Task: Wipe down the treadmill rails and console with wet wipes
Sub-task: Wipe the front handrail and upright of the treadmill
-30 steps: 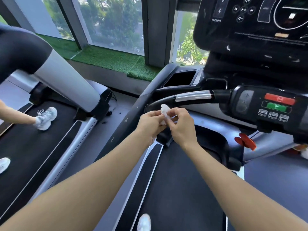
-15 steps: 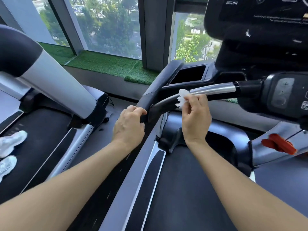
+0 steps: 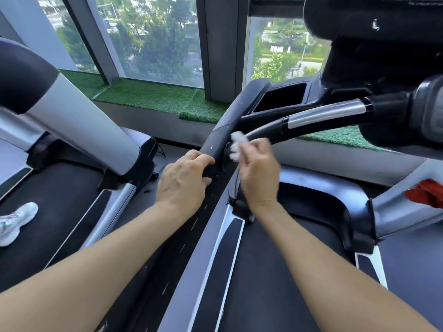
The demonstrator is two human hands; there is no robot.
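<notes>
- The right hand (image 3: 260, 174), at the centre of the frame, pinches a crumpled white wet wipe (image 3: 237, 145) in its fingertips. Half a second ago the wipe was higher up the curved front handlebar (image 3: 268, 130), beside its silver sleeve (image 3: 326, 114); now it sits lower left, pressed where the bar meets the side rail.
- The left hand (image 3: 183, 179), just left of centre, curls its fingers over the black side rail (image 3: 217, 140). A second ago both hands were together working the wipe; now this hand grips the rail.
- Judgement: wiping has just begun and is moving down the handlebar towards the rail, so most of the rail is yet to be done.
- The console (image 3: 374, 22), in the upper right corner, is only partly in view, and no hand is near it; it likely remains to be wiped.
- One container shows: a rectangular cup-holder recess (image 3: 280, 98), right of centre in the upper half. Its inside is dark; nothing can be seen in it.
- A red safety clip (image 3: 424, 192) hangs at the right edge. Another person's white sneaker (image 3: 16, 220) stands on the neighbouring treadmill belt (image 3: 52, 202), at the left edge.
</notes>
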